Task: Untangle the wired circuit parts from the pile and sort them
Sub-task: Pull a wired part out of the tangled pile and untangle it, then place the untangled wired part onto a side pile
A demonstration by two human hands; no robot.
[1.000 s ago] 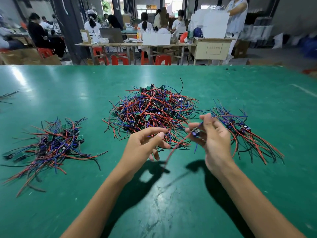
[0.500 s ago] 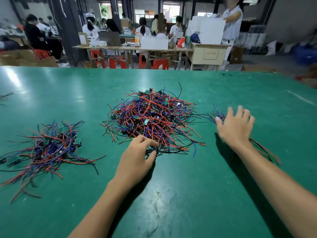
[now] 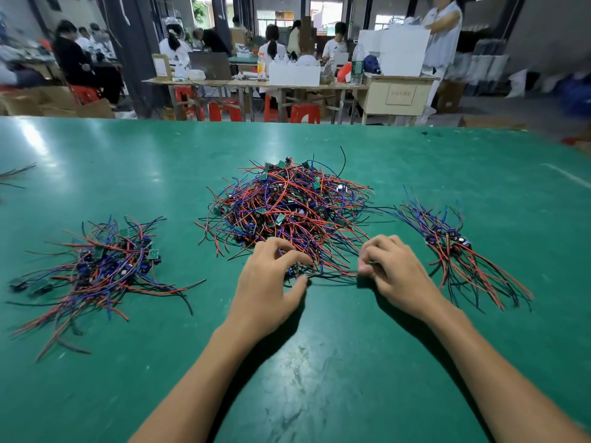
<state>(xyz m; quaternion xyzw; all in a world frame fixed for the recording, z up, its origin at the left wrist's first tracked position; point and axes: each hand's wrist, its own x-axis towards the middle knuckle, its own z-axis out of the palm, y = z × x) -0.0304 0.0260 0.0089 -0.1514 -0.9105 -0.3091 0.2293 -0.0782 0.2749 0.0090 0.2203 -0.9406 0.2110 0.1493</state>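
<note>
On the desk [image 3: 415,174] three heaps of wired parts lie in a row. The big pile [image 3: 287,206] sits in the middle, the left heap [image 3: 99,266] well apart from it, the right heap [image 3: 457,251] nearer, with a few stray wires between them. The left hand [image 3: 268,289] is at the pile's near edge, the right hand [image 3: 396,273] just beside it, between pile and right heap; its fingers [image 3: 367,266] seem to pinch a wire. Behind the desk stand other tables [image 3: 256,84] with seated people.

Left hand [image 3: 267,292] and right hand [image 3: 396,271] bare; forearms unsleeved; no gloves.
</note>
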